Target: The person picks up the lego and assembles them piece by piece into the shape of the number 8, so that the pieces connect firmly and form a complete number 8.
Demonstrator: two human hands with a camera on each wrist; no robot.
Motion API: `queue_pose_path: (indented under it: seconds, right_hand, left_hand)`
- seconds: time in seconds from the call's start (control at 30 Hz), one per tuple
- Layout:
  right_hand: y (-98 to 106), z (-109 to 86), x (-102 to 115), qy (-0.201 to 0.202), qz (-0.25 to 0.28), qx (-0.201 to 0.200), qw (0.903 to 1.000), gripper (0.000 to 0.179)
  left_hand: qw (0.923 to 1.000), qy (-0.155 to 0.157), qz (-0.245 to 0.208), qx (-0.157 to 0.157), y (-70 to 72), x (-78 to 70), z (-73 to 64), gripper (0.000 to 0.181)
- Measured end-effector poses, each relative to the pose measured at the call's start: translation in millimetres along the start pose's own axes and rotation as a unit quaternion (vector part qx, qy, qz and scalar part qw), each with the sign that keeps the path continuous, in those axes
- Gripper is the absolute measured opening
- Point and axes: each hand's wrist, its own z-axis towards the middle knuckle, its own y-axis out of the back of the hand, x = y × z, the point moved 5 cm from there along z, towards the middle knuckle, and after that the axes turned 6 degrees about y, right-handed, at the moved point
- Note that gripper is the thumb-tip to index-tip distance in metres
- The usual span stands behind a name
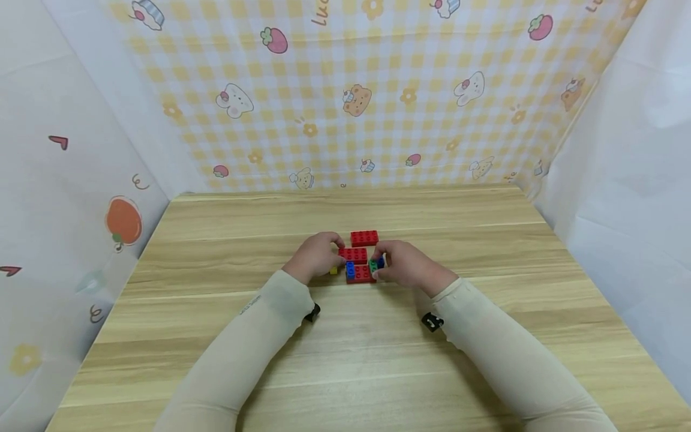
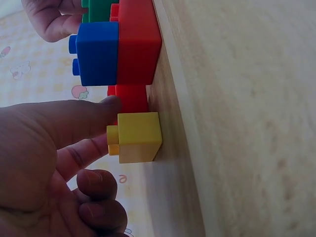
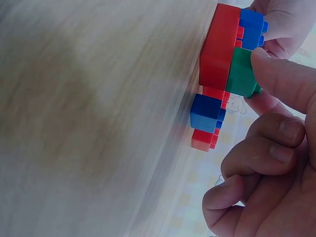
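My left hand [image 1: 317, 257] pinches the left end of the middle red brick [image 1: 354, 255] between thumb and forefinger. A small yellow brick [image 2: 139, 137] stands beside those fingers, partly hidden by the hand in the head view. In front lies another red brick [image 1: 362, 275], with a blue brick [image 2: 98, 53] seated on its left end. On its right end is a green brick [image 3: 242, 71], which my right hand [image 1: 403, 264] pinches with thumb and forefinger. The right hand's other fingers curl loosely below in its wrist view.
A third red brick [image 1: 364, 239] lies behind the others. A second blue brick [image 3: 206, 112] stands just right of the green one, partly covered by the right hand in the head view. The wooden table [image 1: 345, 372] meets a patterned cloth [image 1: 324, 144] at the back.
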Motion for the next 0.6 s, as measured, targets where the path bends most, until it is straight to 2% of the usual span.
queue_pose_path:
  seconds: [0.4, 0.6]
  right_hand:
    - [-0.8, 0.8, -2.9, 0.0, 0.006, -0.003, 1.0, 0.022]
    - [-0.5, 0.7, -3.2, -0.002, 0.006, -0.001, 1.0, 0.021]
  left_hand:
    - [0.9999, -0.003, 0.015, 0.003, -2.7, -6.0, 3.5, 0.022]
    - [0.9996, -0.008, 0.027, -0.008, -1.0, -8.4, 3.4, 0.022]
